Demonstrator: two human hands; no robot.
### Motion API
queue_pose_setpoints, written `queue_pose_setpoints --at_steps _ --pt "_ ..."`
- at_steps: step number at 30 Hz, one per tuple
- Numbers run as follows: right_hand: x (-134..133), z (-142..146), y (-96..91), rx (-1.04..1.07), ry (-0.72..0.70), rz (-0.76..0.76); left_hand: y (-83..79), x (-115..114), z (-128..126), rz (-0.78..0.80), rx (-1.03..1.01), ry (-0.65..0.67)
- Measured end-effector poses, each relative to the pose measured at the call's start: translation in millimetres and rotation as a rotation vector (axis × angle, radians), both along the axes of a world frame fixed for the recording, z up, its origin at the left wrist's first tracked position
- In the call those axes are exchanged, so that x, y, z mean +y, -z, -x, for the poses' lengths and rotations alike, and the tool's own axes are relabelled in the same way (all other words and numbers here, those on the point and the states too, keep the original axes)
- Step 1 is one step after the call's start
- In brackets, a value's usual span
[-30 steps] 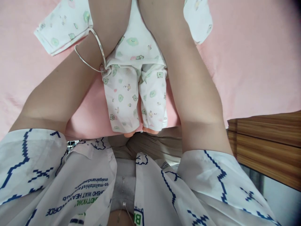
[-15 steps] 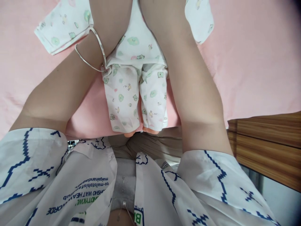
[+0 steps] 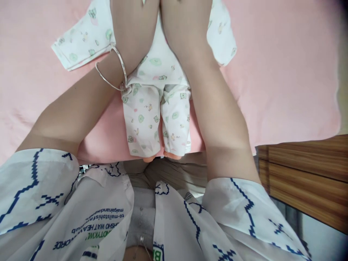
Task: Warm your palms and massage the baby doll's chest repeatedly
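Note:
A doll in a white printed top [image 3: 163,69] and matching trousers [image 3: 143,123] lies on its back, its orange-pink feet [image 3: 172,156] at the bed's near edge. My left hand [image 3: 134,27] and my right hand [image 3: 186,27] rest close together over the doll's upper body at the top of the head view. Their fingers run out of the picture, so I cannot see what they grip. The doll's head is also out of sight. One sleeve [image 3: 84,40] spreads out to the left and the other sleeve [image 3: 221,36] to the right.
A pink sheet [image 3: 285,79] covers the surface under the doll. A silver bangle [image 3: 119,59] hangs on my left wrist. Wooden furniture [image 3: 304,163] stands at the lower right, beside the bed edge. My loose patterned shirt [image 3: 103,214] fills the bottom.
In the picture, the doll and my hands sit slightly lower, so more of the backs of both hands shows. My hands have come a little nearer each other. The view has shifted somewhat.

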State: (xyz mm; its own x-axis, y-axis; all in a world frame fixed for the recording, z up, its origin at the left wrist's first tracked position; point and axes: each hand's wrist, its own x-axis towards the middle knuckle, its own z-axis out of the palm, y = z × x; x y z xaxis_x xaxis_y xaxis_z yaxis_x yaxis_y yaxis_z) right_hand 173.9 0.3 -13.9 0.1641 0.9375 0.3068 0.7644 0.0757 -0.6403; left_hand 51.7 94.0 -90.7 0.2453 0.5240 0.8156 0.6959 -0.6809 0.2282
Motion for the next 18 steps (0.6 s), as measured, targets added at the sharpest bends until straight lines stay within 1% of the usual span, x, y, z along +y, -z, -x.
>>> queue_pose_setpoints --at_steps 1,2,3,4,6,8,14,18 --pt "-3 0 -2.2 -0.055 0.009 -0.096 -15.9 -14 -2 0.218 -0.102 -0.036" --pt "-6 0 -4.2 -0.098 0.000 -0.152 -30.5 -28 -4 0.363 -0.126 -0.014" --pt "-9 0 -5.9 -0.127 -0.021 -0.164 -42.9 -41 -4 0.440 -0.110 0.033" --pt "-11 0 -7.3 -0.150 -0.045 -0.162 -52.5 -52 -3 0.509 -0.124 0.040" --pt "-13 1 -8.8 -0.178 -0.069 -0.165 -63.0 -66 -1 0.538 -0.120 0.053" --pt "-14 1 -9.3 -0.177 -0.052 -0.173 -65.1 -69 1 0.531 -0.116 0.054" --pt "-14 0 -9.3 -0.206 -0.064 -0.131 -61.7 -63 1 0.553 -0.147 0.078" --pt "-15 0 -9.8 -0.192 -0.062 -0.138 -62.2 -64 0 0.585 -0.124 0.054"
